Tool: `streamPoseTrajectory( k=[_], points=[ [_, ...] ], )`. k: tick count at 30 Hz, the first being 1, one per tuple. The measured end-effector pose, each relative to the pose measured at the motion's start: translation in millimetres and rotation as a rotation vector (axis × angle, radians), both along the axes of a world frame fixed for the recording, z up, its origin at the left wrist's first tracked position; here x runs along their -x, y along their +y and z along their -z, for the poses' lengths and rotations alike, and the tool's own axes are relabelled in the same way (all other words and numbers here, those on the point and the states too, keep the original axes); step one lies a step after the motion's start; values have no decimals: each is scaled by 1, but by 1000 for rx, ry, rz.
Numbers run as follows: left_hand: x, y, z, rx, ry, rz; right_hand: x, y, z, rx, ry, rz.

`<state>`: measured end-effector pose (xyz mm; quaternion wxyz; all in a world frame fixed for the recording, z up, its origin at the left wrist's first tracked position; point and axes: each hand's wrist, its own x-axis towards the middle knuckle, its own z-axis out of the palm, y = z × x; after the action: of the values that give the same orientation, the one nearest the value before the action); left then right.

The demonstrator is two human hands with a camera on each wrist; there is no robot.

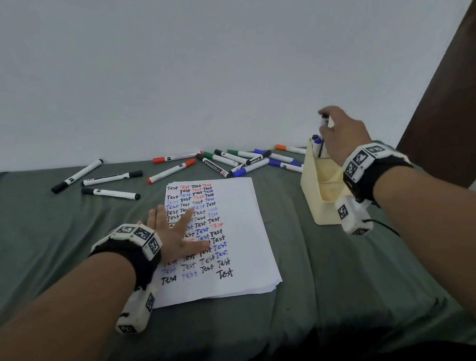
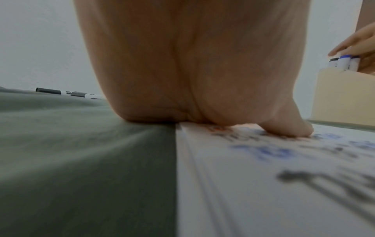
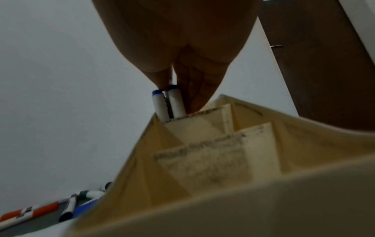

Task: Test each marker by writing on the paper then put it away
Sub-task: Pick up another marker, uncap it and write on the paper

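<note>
Markers lie in a loose bunch on the green cloth near the wall, past the top of the paper. They have black, red, green, blue and orange caps. Three more black ones lie apart on the left side.

The paper is a small stack, and the top sheet is full of the word "Test" in black, blue and red. The left hand lies flat on it with its fingers straight and spread apart. The heel of the hand sits at the paper's left edge.

A cream box stands on the cloth to the right of the paper. It has walls inside that split it into parts. Two markers with blue caps stand up in the far part.

The right hand is over that far part. Its fingers are curled around a marker with a dark cap, which points down into the box beside the blue ones.
</note>
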<state>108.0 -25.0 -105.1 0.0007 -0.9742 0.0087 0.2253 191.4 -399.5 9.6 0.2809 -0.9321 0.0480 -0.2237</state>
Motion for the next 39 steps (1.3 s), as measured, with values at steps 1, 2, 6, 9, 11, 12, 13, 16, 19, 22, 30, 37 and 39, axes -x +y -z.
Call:
streamPoseTrajectory(
  k=[1,2,6,9,11,12,13,16,19,22,30,37,39],
  points=[
    [0,0,0,3,4,-1,0,-1,4,40,41,6],
    [0,0,0,5,5,-3,0,-1,7,90,68,5],
    [-1,-1,2,13,-5,-9,3,2,12,186,59,25],
    [-2,0,4,13,-14,-11,6,16,9,268,-42,65],
    [-3,1,6,15,-18,-10,8,36,8,339,-131,-14],
    [-3,1,7,14,-17,-8,9,48,8,350,-157,-95],
    [-3,1,7,15,-17,-6,9,61,10,354,-157,-189],
    [-5,1,10,16,-22,-9,10,104,20,362,16,-461],
    [-6,2,11,17,-28,-13,13,137,39,416,321,-600],
    [-8,3,11,9,-27,-13,15,155,62,519,546,-619],
    [-7,3,11,16,-27,6,9,161,103,641,697,-566],
    [-29,30,-21,113,-83,116,7,162,105,654,662,-557],
    [-49,53,-36,284,-255,18,7,161,104,651,666,-569]
  ],
)
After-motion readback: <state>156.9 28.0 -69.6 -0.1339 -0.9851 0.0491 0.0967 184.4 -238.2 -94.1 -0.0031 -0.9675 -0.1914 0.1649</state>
